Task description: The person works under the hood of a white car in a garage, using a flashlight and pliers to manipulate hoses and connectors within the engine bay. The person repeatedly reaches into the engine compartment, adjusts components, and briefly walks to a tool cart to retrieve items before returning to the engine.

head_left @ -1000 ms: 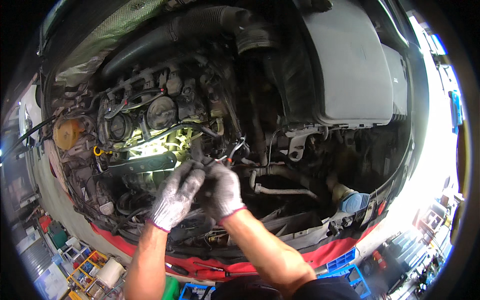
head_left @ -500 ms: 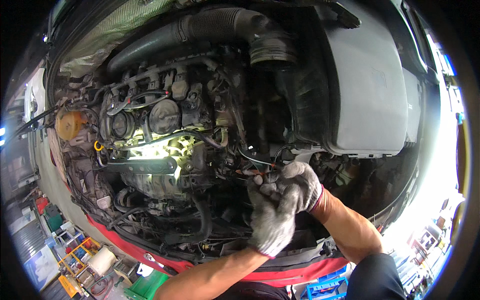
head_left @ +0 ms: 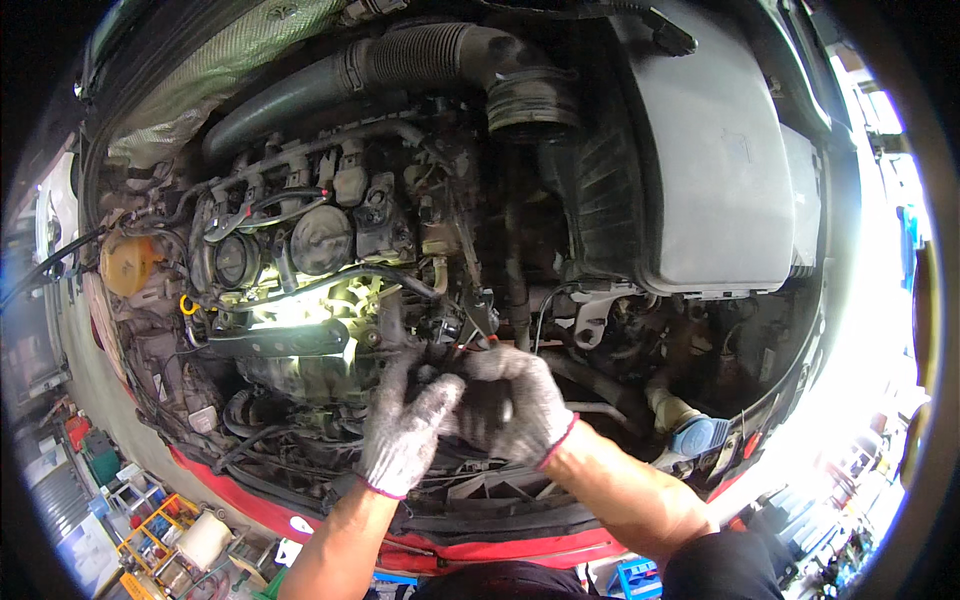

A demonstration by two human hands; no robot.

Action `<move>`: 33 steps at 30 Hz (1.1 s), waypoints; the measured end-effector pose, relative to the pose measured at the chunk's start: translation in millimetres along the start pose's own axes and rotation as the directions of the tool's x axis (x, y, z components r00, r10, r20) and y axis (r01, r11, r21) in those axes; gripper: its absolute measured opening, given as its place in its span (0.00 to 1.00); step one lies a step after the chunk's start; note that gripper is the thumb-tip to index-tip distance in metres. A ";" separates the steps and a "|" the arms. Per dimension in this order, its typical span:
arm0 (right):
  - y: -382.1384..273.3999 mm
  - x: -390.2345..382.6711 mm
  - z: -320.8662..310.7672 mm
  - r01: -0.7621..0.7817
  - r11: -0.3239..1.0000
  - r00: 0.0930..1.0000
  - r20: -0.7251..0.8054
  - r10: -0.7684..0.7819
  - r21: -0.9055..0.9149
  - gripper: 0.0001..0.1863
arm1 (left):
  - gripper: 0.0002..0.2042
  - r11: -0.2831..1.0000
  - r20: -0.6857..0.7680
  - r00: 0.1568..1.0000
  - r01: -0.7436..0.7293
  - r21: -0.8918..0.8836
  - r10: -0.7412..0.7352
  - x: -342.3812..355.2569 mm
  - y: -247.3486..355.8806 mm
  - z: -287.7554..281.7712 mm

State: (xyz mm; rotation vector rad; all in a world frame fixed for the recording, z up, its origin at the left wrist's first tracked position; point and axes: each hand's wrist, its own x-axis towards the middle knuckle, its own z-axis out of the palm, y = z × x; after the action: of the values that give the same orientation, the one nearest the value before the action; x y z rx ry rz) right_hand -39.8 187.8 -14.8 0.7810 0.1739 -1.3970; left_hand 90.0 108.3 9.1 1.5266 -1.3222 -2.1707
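My left hand [head_left: 410,425], in a grey knit glove, is low in the middle of the engine bay, fingers bent around something I cannot make out. My right hand [head_left: 515,400], gloved alike, is just right of it, fingers curled at a small dark part with orange-red bits [head_left: 480,325]. What lies between the hands is largely hidden by gloves and shadow. Beside them at the left are the lit engine [head_left: 320,235] and a black bar [head_left: 280,338].
A ribbed intake hose [head_left: 410,55] runs across the top. A grey housing [head_left: 715,190] fills the upper right. An orange reservoir [head_left: 128,262] is at left, a blue cap [head_left: 700,437] at lower right. The red front edge [head_left: 450,545] borders tools and carts.
Both hands shifted rightward, then back left and now sit a little right of where they were a second ago. The left hand has moved out from under the right. The view shifted slightly.
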 end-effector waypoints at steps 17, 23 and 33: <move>89.2 138.2 -27.9 0.648 0.715 0.676 -0.235 -0.698 -0.262 0.09 | 0.14 0.197 0.016 0.885 -0.122 0.973 0.466 16.5 22.7 -68.9; 42.3 34.0 6.3 0.297 0.952 0.940 -0.201 -0.277 0.074 0.07 | 0.30 0.929 0.152 0.968 -0.237 0.285 0.200 1.8 8.8 -25.8; -103.3 -44.8 -36.8 -0.265 0.918 0.963 0.030 0.268 0.295 0.18 | 0.25 0.130 0.360 0.530 -0.680 0.722 0.768 17.8 -9.1 117.4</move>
State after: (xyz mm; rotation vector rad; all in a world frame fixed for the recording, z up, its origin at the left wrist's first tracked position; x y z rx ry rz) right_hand -132.1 248.4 -57.7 1.0209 -0.1356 -1.1709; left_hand -12.2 168.8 -0.2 0.6839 -2.5153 -0.7775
